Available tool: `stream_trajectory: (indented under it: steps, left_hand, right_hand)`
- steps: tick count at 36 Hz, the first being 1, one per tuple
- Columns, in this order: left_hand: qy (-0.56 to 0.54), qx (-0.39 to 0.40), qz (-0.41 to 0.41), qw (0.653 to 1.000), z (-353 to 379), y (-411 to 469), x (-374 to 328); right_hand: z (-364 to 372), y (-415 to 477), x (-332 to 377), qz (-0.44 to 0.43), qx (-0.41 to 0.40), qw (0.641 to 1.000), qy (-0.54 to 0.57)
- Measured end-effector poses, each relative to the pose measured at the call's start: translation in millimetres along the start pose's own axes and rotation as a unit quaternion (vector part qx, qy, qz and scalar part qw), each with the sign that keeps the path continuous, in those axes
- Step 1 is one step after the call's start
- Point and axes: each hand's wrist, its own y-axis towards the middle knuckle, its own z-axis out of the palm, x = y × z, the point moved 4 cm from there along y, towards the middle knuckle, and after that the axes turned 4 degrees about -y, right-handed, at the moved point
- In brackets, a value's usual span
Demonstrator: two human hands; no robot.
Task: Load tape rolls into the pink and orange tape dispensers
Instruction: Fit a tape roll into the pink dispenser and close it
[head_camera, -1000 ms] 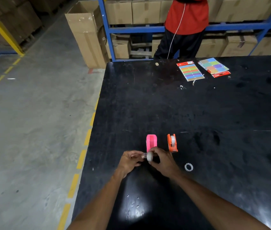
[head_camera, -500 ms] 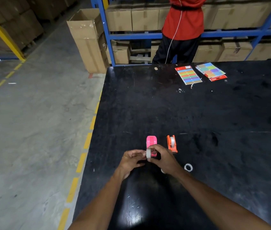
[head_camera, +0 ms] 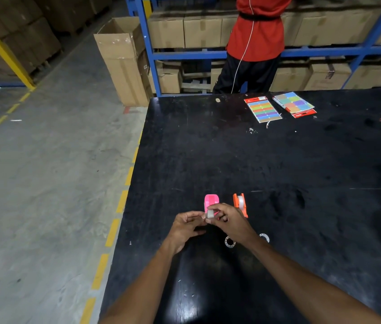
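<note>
A pink tape dispenser [head_camera: 211, 200] stands on the black table [head_camera: 278, 160], partly hidden behind my fingers. Just to its right stands the orange dispenser [head_camera: 240, 203] with a clear tape roll seated in it. A small clear tape roll [head_camera: 209, 214] is pinched between both hands right in front of the pink dispenser. My right hand [head_camera: 230, 224] grips it from the right with thumb and fingers; my left hand [head_camera: 187, 226] touches it from the left with its fingertips.
Two white plastic rings lie on the table, one [head_camera: 229, 242] under my right wrist and one [head_camera: 264, 237] right of it. Two coloured sticker cards [head_camera: 263, 109] lie at the far edge. A person in a red shirt [head_camera: 254, 31] stands behind the table by blue shelving. The table's left edge [head_camera: 133, 183] drops to the floor.
Both hands have lifted the tape roll slightly and carried it forward, up against the pink dispenser. A second white ring has come into view under my right wrist.
</note>
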Motion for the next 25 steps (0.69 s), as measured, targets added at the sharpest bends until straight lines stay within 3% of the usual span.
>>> stream_trajectory:
  steps: [25]
  left_hand:
    - [-0.006,-0.010,-0.040,0.999,-1,21,10]
  right_hand:
    - [-2,1,-7,0.035,0.010,0.999,0.025]
